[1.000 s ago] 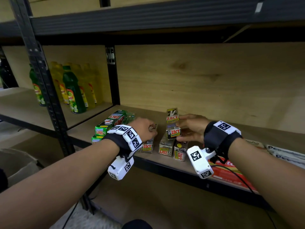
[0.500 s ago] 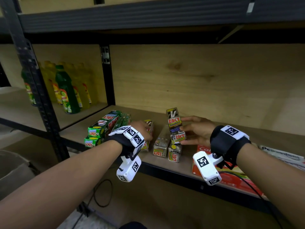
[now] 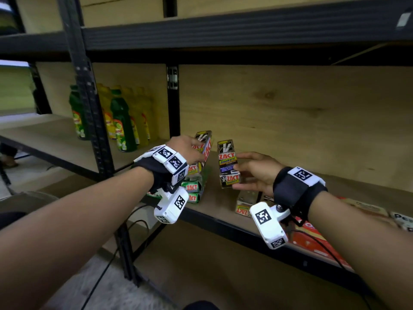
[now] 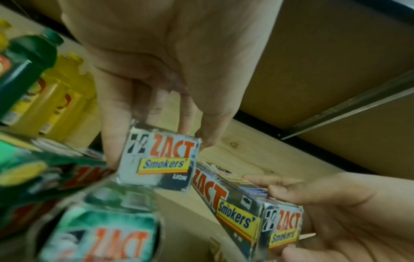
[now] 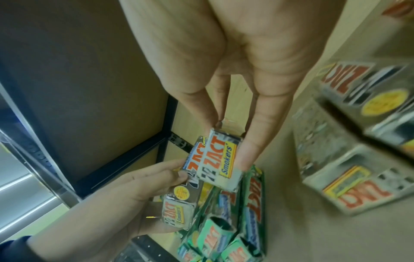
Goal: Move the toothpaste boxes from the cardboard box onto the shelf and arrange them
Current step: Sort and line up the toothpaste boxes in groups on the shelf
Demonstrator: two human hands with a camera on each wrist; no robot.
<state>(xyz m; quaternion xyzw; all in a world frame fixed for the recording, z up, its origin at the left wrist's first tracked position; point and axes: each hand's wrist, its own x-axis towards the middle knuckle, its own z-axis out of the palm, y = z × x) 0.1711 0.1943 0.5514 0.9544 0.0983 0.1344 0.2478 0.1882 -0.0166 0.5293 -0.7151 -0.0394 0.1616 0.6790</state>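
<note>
On the wooden shelf (image 3: 219,204), my left hand (image 3: 196,153) grips a silver ZACT Smokers toothpaste box (image 3: 204,145) by its end and holds it tilted just above the stack of green ZACT boxes (image 3: 193,187). My right hand (image 3: 238,173) pinches a second silver ZACT Smokers box (image 3: 228,164), lifted off the shelf to the right of the first. The left wrist view shows my left hand (image 4: 156,141) on its box (image 4: 159,163); the right wrist view shows my right hand (image 5: 228,138) on its box (image 5: 220,161). More silver boxes (image 3: 244,203) lie below my right hand.
Green and yellow dish soap bottles (image 3: 123,128) stand in the bay to the left, beyond a black upright post (image 3: 173,108). A flat red box (image 3: 312,238) and white boxes (image 3: 402,218) lie on the shelf at the right. A dark upper shelf beam (image 3: 223,30) runs overhead.
My left hand has picked up a silver box from the row and carried it left, up over the green stack. My right hand has lifted its box clear of the others.
</note>
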